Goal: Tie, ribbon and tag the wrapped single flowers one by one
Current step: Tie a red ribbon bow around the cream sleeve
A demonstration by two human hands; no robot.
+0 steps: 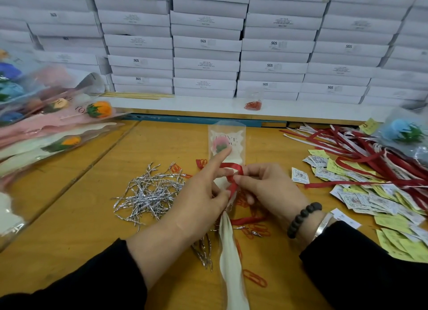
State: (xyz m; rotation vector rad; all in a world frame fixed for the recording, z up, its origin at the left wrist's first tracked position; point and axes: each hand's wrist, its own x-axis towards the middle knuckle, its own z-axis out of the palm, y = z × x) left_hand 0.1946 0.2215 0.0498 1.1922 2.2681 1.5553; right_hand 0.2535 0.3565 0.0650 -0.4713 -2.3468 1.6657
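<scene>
We see the wrapped flower [226,145] lying in the middle of the wooden table [92,217], its pink bloom pointing away from us and its cream wrap tail running back toward us between the two arms. A red ribbon [234,174] loops around the sleeve just below the bloom. The left hand [199,194] pinches the ribbon and wrap at the neck between thumb and curled fingers, with its forefinger stretched out over the sleeve toward the bloom. The right hand [268,187] nips the ribbon loop between thumb and fingertip, the other fingers folded in. Left of the hands lies a heap of silver twist ties [148,194]; red paper clips [254,278] are scattered near the wrap tail. To the right we find loose ribbons [361,145] and paper tags [361,194], to the left a pile of wrapped flowers [58,124], and behind everything stacked white boxes [206,43].
</scene>
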